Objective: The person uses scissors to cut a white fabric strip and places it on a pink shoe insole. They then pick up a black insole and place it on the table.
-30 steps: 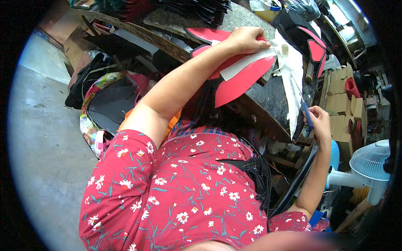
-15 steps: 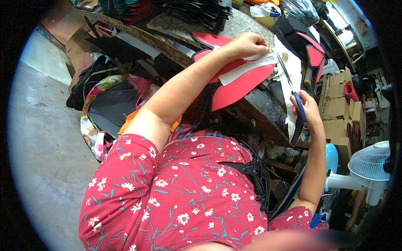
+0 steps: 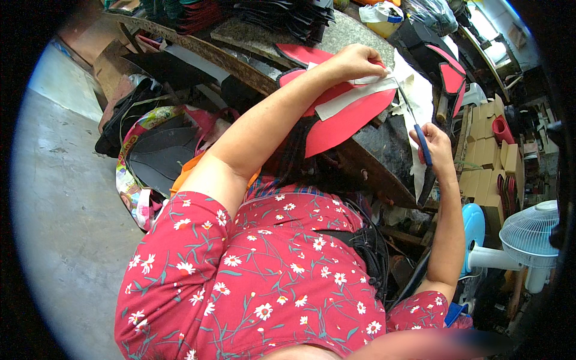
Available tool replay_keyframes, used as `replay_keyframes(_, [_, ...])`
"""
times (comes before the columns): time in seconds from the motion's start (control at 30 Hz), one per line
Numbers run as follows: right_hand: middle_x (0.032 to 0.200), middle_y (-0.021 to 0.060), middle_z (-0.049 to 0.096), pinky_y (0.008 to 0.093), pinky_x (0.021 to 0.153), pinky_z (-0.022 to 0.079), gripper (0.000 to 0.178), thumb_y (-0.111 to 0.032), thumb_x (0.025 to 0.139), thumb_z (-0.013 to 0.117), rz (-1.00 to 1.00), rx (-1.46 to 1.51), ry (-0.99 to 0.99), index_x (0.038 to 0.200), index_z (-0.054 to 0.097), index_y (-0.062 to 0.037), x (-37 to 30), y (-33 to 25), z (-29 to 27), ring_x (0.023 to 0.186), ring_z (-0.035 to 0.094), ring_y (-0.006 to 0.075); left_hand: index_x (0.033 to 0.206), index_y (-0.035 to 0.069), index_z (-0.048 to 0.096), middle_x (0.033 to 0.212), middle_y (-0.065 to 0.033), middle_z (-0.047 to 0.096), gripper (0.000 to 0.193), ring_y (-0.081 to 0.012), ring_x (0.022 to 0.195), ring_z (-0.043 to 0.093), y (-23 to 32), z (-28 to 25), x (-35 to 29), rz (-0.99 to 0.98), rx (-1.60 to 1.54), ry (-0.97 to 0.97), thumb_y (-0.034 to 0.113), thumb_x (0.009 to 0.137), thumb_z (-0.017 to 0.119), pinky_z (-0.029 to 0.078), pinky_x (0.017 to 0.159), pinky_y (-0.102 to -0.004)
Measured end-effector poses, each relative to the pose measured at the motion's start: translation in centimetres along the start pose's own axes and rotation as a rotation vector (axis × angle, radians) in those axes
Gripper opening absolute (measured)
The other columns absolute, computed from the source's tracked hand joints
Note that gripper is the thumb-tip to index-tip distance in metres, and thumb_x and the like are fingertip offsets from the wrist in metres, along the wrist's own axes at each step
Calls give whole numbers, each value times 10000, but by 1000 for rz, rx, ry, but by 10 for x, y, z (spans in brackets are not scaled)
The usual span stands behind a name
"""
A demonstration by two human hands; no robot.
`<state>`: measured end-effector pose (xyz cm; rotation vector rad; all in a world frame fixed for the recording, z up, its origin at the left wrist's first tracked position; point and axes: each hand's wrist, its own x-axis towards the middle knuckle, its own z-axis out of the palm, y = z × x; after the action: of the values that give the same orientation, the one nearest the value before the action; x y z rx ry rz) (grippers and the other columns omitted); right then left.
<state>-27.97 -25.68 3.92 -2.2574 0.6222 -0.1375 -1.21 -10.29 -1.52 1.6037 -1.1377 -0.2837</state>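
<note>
Pinched between the fingers of my left hand (image 3: 360, 63) is the end of a thin white strip (image 3: 369, 80), over flat red sheet pieces (image 3: 348, 125) with dark edges. A second white strip (image 3: 354, 99) lies across the red. My right hand (image 3: 440, 153) is closed around the blue handles of scissors (image 3: 422, 144). Their blades point up and left, with the tips close to the strip ends near my left fingertips. Beneath the blades spreads an uneven white sheet (image 3: 420, 99). Whether the blades touch any material, I cannot tell.
Stacks of dark cut pieces (image 3: 288, 18) stand at the worktable's far side. More red and black pieces (image 3: 451, 78) lie at the right, beyond a wooden handle (image 3: 442, 109). Cardboard boxes (image 3: 485, 156) and a fan (image 3: 531, 234) are farther right. An open colourful bag (image 3: 162, 150) sits at left.
My right hand and the scissors have shifted slightly left and up, and the handles have turned a little. My left hand stays nearly in place, still pinching the strip.
</note>
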Motion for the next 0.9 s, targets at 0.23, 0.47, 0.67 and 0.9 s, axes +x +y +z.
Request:
replay_keyframes(0.23, [665, 81, 631, 372, 598, 469, 479, -512, 784, 798, 70, -588, 349, 830, 653, -58, -15, 8, -14, 642, 641, 227, 1036, 127, 771, 988, -121, 751, 382, -264, 928, 712, -4, 0, 3, 40, 136, -9, 396, 773, 701, 530, 873, -353])
replay_keyframes(0.47, [737, 124, 665, 414, 670, 516, 332, -323, 811, 787, 5, -649, 346, 942, 651, -49, -27, 8, -10, 684, 653, 309, 1132, 102, 735, 1013, -128, 744, 333, -225, 896, 712, 2, -1, -1, 32, 241, 14, 285, 861, 671, 542, 833, -333])
replay_keyframes(0.67, [850, 116, 658, 383, 733, 511, 294, -225, 847, 756, -219, -384, 430, 1044, 656, -32, -37, 16, -4, 795, 646, 268, 1095, 110, 736, 976, -140, 744, 299, -282, 901, 717, 1, 6, 3, 61, 398, 63, 284, 862, 667, 549, 840, -374])
replay_keyframes(0.9, [1040, 128, 614, 427, 850, 458, 295, -278, 940, 650, -451, -496, 526, 1150, 624, -72, -42, 32, 26, 949, 611, 321, 1175, 82, 672, 1155, -209, 639, 335, -401, 1119, 581, 2, 4, 1, 133, 270, 463, 202, 862, 669, 460, 1011, -446])
